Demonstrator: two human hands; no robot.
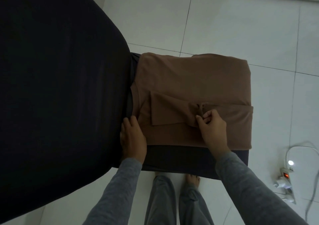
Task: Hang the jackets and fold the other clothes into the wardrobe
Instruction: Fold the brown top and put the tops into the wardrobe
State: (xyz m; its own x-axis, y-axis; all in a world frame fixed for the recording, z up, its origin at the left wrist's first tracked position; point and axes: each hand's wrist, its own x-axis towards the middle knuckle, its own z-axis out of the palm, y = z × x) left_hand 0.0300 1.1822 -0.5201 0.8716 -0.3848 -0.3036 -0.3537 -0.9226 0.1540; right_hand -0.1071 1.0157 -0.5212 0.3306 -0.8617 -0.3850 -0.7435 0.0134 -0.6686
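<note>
A brown garment (189, 79) lies spread flat over a dark-covered stool or small table (181, 161), partly folded, with a sleeve-like flap laid across its near half. My right hand (211, 129) pinches a bunched crease of the brown fabric near the flap's middle. My left hand (132, 138) rests flat, fingers straight, on the garment's left near edge, beside the dark bed cover.
A large bed with a dark cover (57, 86) fills the left side. White floor tiles (224, 17) surround the stool. A power strip (284, 174) with a lit switch and white cables lies on the floor at right. My bare feet stand below the stool.
</note>
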